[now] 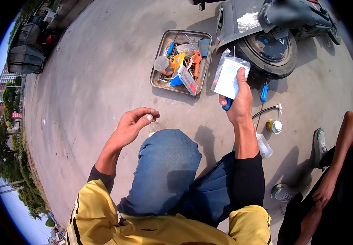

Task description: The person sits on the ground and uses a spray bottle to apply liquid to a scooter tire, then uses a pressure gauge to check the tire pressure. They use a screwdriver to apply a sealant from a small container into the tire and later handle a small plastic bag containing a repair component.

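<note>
Clear plastic bag (pixel 229 77) with white card inside, pinched in your right hand (pixel 238 102) above concrete ground, near metal tray (pixel 160 51). Blue-handled tool also in that grip. Left hand (pixel 133 124) half curled, fingertips together, holding nothing visible. Bag likely light, floppy, slick; hold at lower edge, firm pinch.

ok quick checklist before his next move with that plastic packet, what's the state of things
1. Packet held firmly: ok, the right hand pinches the clear plastic packet, thumb on its face.
2. Blue-handled tool held too: ok, its end shows below the same hand.
3. Left hand free: cannot tell, fingertips are pinched together, perhaps on something tiny.
4. Metal tray of tools nearby: ok, on the concrete ahead.
5. Scooter wheel unobstructed: ok.
6. Small tin and clear bottle upright: not ok, the bottle lies tilted.
</note>
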A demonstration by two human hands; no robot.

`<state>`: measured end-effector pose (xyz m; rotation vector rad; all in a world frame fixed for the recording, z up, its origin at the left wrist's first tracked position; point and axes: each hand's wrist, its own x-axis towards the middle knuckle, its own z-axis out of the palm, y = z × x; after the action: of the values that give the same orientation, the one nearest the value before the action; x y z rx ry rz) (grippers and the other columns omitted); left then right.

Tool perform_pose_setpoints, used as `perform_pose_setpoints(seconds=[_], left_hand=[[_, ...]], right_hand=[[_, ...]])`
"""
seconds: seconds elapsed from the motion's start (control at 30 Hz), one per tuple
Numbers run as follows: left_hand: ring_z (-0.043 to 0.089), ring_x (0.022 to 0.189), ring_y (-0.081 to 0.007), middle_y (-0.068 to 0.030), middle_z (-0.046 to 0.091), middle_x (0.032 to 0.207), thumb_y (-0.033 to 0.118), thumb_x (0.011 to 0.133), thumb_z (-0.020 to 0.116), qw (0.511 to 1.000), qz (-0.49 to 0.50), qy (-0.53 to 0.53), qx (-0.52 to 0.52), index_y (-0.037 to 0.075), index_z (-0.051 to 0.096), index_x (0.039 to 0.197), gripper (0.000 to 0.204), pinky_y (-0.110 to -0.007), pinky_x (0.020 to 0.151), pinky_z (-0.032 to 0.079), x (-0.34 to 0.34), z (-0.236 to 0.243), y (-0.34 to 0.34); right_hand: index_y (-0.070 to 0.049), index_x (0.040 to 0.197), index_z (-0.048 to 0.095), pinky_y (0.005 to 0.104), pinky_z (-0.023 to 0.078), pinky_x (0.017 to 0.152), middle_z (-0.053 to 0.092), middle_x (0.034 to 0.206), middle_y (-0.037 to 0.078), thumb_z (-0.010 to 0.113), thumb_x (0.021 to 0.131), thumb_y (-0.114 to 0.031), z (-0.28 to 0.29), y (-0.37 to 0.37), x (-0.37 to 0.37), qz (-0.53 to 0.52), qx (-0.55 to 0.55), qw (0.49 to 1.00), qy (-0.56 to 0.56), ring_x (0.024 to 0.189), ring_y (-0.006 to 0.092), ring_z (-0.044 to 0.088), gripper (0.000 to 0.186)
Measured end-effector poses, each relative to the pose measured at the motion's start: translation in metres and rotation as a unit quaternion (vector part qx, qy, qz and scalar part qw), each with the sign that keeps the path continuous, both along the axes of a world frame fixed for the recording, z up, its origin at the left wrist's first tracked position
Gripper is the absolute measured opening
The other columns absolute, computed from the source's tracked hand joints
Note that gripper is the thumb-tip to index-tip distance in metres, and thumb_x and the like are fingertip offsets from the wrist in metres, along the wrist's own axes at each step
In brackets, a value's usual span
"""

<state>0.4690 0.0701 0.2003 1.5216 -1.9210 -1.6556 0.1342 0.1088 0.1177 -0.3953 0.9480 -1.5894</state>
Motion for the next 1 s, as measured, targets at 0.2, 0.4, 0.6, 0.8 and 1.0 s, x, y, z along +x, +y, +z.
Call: perform_pose_setpoints(seconds=[0.2, 0.4, 0.6, 0.8, 1.0], left_hand=[[0.07, 0.116, -0.0282, -0.0141, 0.07, 0.132, 0.027, 0.1, 0.074, 0.95, -0.231, -0.116, -0.173, 0.006, 0.065, 0.14, 0.046, -0.043, 0.102, 0.055, -0.101, -0.035, -0.096], [0.053, 0.141, -0.0447, -0.0213, 0.034, 0.168, 0.022, 0.079, 0.093, 0.791, -0.387, -0.353, -0.317, 0.015, 0.035, 0.164, 0.103, -0.051, 0.111, 0.053, -0.11, -0.117, -0.156], [0.057, 0.136, -0.0367, -0.0165, 0.046, 0.161, 0.026, 0.08, 0.094, 0.85, -0.344, -0.026, -0.399, 0.01, 0.046, 0.158, 0.093, -0.049, 0.108, 0.051, -0.069, -0.15, -0.145], [0.066, 0.111, -0.0144, -0.006, 0.069, 0.134, 0.02, 0.085, 0.092, 0.914, -0.262, 0.307, 0.027, 0.005, 0.059, 0.148, 0.073, -0.029, 0.086, 0.052, -0.051, -0.119, -0.094], [0.065, 0.093, -0.0098, -0.0044, 0.074, 0.112, 0.01, 0.093, 0.085, 0.962, -0.145, 0.226, -0.04, 0.001, 0.069, 0.125, 0.037, -0.027, 0.078, 0.053, -0.01, -0.126, -0.114]], right_hand=[[0.0, 0.123, 0.067, 0.0225, 0.043, 0.049, 0.076, 0.094, 0.011, 0.066, 0.104, -0.048, 0.022, 0.033, -0.013, -0.013, 0.107, 0.979, 0.174, 0.064, 0.0071, 0.061, 0.052], [0.003, 0.14, 0.057, 0.0243, 0.046, 0.056, 0.077, 0.103, 0.01, 0.067, 0.1, -0.045, 0.046, 0.107, -0.008, -0.035, 0.185, 0.947, 0.262, 0.07, 0.0082, 0.059, 0.062], [0.004, 0.135, 0.059, 0.0336, 0.056, 0.088, 0.075, 0.114, 0.015, 0.088, 0.092, -0.027, 0.097, 0.134, 0.064, -0.121, 0.295, 0.895, 0.312, 0.095, 0.0154, 0.068, 0.06], [0.001, 0.121, 0.061, 0.0323, 0.056, 0.084, 0.071, 0.102, 0.007, 0.094, 0.086, -0.022, 0.02, 0.077, 0.103, 0.024, 0.228, 0.926, 0.3, 0.09, 0.0136, 0.066, 0.053], [0.0, 0.117, 0.064, 0.0343, 0.056, 0.083, 0.071, 0.103, 0.01, 0.097, 0.08, -0.038, -0.027, -0.022, 0.139, 0.168, 0.206, 0.875, 0.405, 0.091, 0.0155, 0.066, 0.062]])
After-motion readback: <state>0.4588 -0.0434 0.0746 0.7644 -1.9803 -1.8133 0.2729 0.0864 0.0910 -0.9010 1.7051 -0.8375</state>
